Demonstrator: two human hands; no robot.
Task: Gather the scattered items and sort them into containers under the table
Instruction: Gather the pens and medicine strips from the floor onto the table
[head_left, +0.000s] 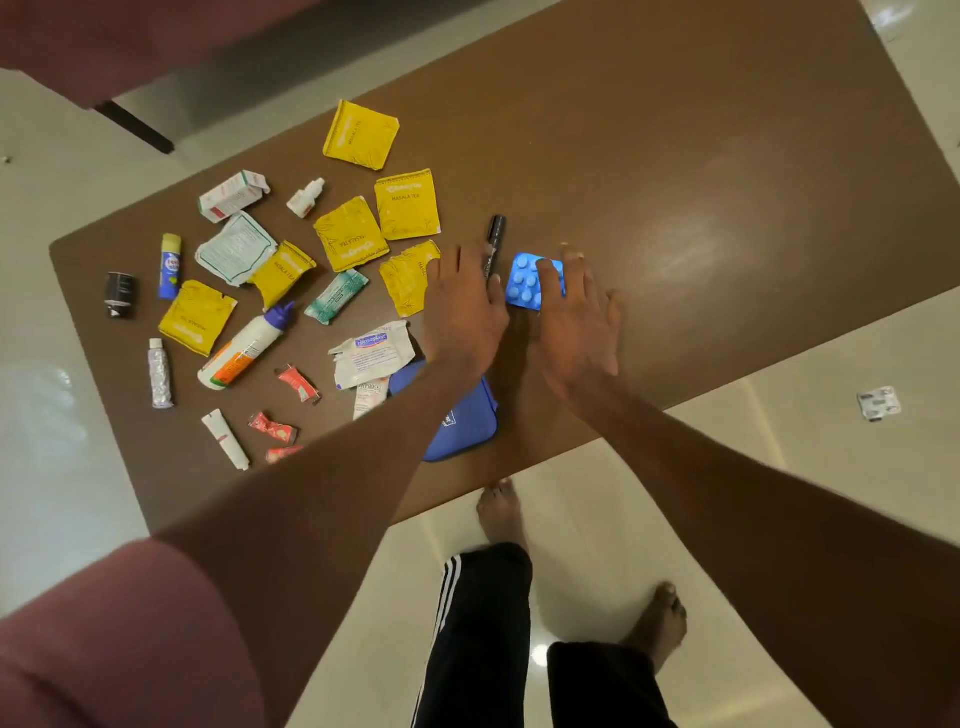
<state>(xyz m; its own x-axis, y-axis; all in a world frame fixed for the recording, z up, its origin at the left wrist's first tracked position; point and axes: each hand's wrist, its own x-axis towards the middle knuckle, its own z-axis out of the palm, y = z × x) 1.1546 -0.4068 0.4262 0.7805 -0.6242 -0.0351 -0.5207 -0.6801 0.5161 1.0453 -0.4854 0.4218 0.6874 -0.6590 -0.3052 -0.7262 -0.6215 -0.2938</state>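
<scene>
Scattered items lie on a brown table (675, 156). My right hand (576, 322) lies flat, fingers spread, with its fingertips on a blue blister pack of pills (527, 286). My left hand (462, 306) rests palm down beside it, fingers touching a black marker (495, 236). Several yellow masala tea sachets (408, 205) spread to the left, one partly under my left hand. A blue zip pouch (462, 421) sits under my left forearm. No containers are visible.
To the left lie a white bottle with a purple cap (244, 348), small tubes, red sachets (298, 384), a medicine box (231, 195), a dropper bottle (306, 197) and plaster wrappers (371, 353). A silver blister strip (879, 404) lies on the tiled floor at right. My bare feet stand near the table's front edge.
</scene>
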